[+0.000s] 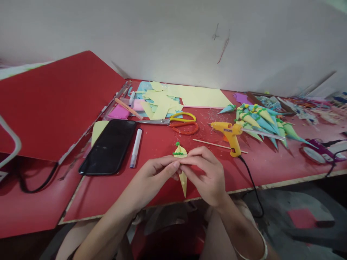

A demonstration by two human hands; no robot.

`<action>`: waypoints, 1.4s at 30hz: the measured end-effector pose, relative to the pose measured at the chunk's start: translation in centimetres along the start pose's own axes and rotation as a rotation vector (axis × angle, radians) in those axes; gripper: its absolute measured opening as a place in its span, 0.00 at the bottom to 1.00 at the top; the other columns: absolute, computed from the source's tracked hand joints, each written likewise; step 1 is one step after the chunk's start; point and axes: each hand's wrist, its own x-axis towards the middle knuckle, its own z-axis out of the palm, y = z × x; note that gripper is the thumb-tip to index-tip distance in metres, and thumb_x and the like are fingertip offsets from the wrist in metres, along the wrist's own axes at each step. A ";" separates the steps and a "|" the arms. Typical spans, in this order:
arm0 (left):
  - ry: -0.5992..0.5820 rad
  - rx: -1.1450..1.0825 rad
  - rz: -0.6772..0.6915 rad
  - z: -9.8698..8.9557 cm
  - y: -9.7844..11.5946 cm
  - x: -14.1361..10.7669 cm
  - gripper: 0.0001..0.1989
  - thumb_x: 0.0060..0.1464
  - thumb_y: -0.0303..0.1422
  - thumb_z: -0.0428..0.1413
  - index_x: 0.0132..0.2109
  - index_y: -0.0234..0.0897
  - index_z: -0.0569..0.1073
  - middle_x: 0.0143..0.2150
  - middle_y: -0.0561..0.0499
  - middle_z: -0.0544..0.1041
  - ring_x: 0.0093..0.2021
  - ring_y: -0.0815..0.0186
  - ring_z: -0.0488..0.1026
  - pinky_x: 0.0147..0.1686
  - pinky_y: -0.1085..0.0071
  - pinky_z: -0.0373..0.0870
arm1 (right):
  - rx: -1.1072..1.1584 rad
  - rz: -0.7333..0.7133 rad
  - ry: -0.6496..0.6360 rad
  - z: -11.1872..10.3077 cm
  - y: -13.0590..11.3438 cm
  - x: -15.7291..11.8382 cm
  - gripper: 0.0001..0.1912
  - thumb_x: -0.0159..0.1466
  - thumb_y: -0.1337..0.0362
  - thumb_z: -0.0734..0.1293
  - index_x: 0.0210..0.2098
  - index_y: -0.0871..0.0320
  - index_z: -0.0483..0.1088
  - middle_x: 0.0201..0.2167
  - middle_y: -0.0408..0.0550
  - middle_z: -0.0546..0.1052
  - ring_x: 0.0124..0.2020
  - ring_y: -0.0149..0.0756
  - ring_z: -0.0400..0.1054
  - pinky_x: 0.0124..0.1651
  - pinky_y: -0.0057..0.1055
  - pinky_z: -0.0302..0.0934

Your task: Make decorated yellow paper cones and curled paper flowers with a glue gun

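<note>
Pinching a pale-yellow paper cone (183, 183) between them, the left hand (151, 178) and right hand (208, 175) have fingertips closed at its upper part, both equally near. Its long axis points away from the body, tip nearest. The cone lies left of and nearer than the yellow plastic glue gun (233, 141); red-and-yellow-handled metal scissors (165, 122) lie left of the gun.
</note>
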 end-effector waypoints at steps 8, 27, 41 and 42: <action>0.063 0.000 -0.008 0.5 0.3 0.1 0.10 0.53 0.34 0.50 0.27 0.35 0.69 0.23 0.55 0.69 0.24 0.74 0.63 0.25 0.79 0.64 | 0.046 0.010 -0.006 0.0 -0.5 0.0 0.07 0.59 0.70 0.62 0.34 0.53 0.70 0.30 0.44 0.71 0.33 0.32 0.66 0.36 0.30 0.63; -0.136 0.991 0.539 2.0 -0.9 -0.1 0.10 0.59 0.29 0.45 0.36 0.37 0.71 0.39 0.51 0.76 0.32 0.67 0.73 0.30 0.71 0.67 | 0.558 0.580 0.268 0.2 2.2 0.4 0.06 0.57 0.65 0.64 0.33 0.56 0.73 0.26 0.42 0.75 0.25 0.27 0.67 0.32 0.27 0.64; -0.255 1.036 0.317 1.9 -1.1 0.1 0.10 0.59 0.27 0.44 0.37 0.35 0.70 0.37 0.50 0.72 0.34 0.68 0.72 0.33 0.73 0.71 | 0.566 0.659 0.254 0.3 2.4 0.6 0.07 0.56 0.68 0.66 0.35 0.57 0.72 0.29 0.42 0.78 0.28 0.27 0.72 0.35 0.26 0.68; -0.254 1.036 0.312 1.9 -1.1 0.1 0.10 0.59 0.26 0.44 0.37 0.35 0.70 0.37 0.50 0.71 0.34 0.68 0.72 0.32 0.73 0.71 | 0.564 0.656 0.258 0.3 2.4 0.7 0.07 0.56 0.67 0.65 0.36 0.57 0.72 0.29 0.42 0.78 0.28 0.27 0.72 0.35 0.26 0.68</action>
